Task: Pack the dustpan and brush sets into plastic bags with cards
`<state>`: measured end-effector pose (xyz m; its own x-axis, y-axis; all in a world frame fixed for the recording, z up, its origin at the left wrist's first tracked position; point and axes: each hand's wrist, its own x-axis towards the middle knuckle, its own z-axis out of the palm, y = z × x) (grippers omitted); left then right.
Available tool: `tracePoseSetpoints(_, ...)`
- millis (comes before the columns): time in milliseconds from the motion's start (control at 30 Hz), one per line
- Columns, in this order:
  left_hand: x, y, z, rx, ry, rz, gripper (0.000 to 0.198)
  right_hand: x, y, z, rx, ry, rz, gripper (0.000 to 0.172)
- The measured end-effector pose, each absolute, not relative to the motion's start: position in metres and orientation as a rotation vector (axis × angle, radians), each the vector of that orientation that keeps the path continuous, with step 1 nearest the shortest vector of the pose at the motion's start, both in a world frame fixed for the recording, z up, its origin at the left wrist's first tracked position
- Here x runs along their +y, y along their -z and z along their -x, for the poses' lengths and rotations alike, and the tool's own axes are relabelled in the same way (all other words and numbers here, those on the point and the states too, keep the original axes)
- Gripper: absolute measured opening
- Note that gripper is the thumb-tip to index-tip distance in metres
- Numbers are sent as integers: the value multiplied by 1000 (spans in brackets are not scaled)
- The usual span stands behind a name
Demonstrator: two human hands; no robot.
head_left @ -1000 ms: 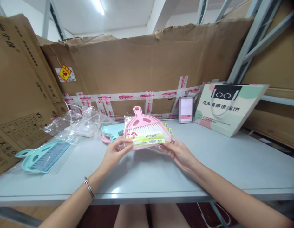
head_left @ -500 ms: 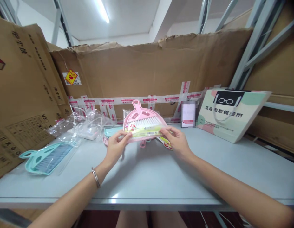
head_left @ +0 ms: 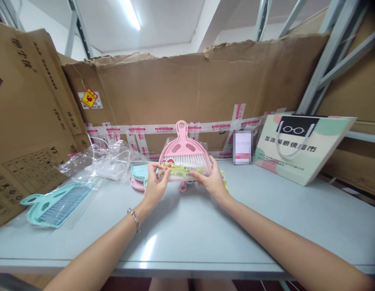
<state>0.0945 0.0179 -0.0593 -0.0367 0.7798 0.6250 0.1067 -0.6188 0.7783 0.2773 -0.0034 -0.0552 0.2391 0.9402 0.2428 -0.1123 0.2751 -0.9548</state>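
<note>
A pink dustpan and brush set (head_left: 183, 146) in a clear bag is held upright above the table, handle up and white bristles facing me. A yellow-green printed label (head_left: 181, 169) runs across its lower part. My left hand (head_left: 156, 180) pinches the lower left corner, thumb in front. My right hand (head_left: 212, 178) grips the lower right side, with its thumb over the label and the fingers behind. Behind the set, partly hidden, lie a turquoise dustpan (head_left: 139, 171) and a pink dustpan (head_left: 136, 184).
To the left lies a turquoise dustpan and brush set (head_left: 58, 205) beside crumpled clear plastic bags (head_left: 114, 157). A phone-like upright object (head_left: 243, 147), blurred out, and a paper bag (head_left: 302, 149) stand at the right. Cardboard (head_left: 169, 93) walls the back of the table (head_left: 187, 230).
The pink set has turned more upright, its handle moving up and right. My right hand has shifted left and regripped round the side; my left hand has moved slightly right.
</note>
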Motion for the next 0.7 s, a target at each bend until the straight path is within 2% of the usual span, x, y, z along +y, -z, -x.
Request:
tracePoseSetpoints(67,16,60,-96,987,-1723,-1689,29,-1,56,-275,-1133,-804,1162,58)
tracePoseSetpoints(133,14,60,-97,1018,-1741,-1615,42,2,57,-274,-1171,-729,1169,41)
tracePoseSetpoints(233,15,56,-95,1028,-1733,-1531,56,5,59,-270,-1153,-713,1047,37)
tracePoseSetpoints(400,16,51,-92,1023,-1745,-1586,35,-1,57,-266,-1113,-733,991,36)
tracePoseSetpoints(700,4,53,-94,980,-1651,-1631,31,-15,60,-275,-1144,-736,1042,36)
